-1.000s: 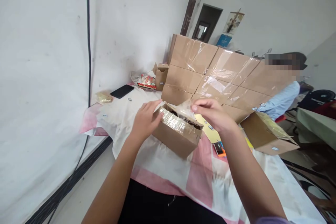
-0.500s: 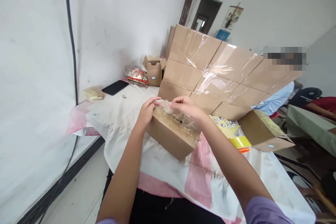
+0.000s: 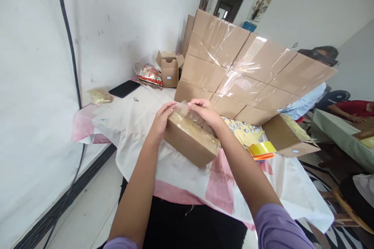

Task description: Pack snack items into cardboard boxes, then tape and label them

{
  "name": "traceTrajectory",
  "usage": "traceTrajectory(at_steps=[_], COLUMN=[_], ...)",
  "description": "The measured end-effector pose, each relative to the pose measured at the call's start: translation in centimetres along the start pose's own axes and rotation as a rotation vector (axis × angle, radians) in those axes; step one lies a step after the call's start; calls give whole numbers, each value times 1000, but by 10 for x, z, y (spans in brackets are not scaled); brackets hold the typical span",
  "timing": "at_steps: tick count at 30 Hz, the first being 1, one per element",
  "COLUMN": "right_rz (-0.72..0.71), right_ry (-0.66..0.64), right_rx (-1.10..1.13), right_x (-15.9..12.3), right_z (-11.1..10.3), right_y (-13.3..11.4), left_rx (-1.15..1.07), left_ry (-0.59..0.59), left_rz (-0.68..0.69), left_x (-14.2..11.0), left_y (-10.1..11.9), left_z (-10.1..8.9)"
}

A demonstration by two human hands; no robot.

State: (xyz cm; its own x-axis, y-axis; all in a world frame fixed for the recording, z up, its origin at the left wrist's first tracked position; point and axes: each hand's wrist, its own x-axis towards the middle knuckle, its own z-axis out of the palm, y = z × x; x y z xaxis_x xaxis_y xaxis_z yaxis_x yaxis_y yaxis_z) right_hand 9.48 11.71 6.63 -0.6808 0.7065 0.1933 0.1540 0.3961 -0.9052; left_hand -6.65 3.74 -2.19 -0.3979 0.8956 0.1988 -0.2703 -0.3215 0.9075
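A small brown cardboard box (image 3: 189, 146) sits on the cloth in front of me, its long side towards me. Crumpled clear plastic (image 3: 182, 109), which looks like packing tape, stands up along its top. My left hand (image 3: 164, 120) grips the box's left end, fingers bent over the upper corner. Thumb and forefinger of my right hand (image 3: 206, 112) pinch the clear plastic above the far edge. That hand and forearm hide part of the box's right side.
Stacked, film-wrapped cartons (image 3: 228, 70) rise behind the box. To the right are a tape roll (image 3: 261, 149), a patterned yellow sheet (image 3: 244, 132) and an open carton (image 3: 288, 136). A black phone (image 3: 124, 88) lies left. A co-worker's arm (image 3: 344, 113) shows far right.
The view has tilted, so the table sits higher. Along the box's top, the dark slit shows less and the plastic has shifted. Both hands stay at the box.
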Motion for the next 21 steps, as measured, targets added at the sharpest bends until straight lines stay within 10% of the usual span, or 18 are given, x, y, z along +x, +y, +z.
traceTrajectory(at_steps=[10, 21], right_rz=[-144, -94], right_ry=[107, -94], right_rx=[366, 55], right_x=[1, 2], right_z=[-2, -2], right_y=[-3, 5], left_rx=[-64, -83], left_ry=[-39, -32], left_rz=[61, 84], left_x=[1, 1], left_y=[-6, -15], left_z=[-2, -5])
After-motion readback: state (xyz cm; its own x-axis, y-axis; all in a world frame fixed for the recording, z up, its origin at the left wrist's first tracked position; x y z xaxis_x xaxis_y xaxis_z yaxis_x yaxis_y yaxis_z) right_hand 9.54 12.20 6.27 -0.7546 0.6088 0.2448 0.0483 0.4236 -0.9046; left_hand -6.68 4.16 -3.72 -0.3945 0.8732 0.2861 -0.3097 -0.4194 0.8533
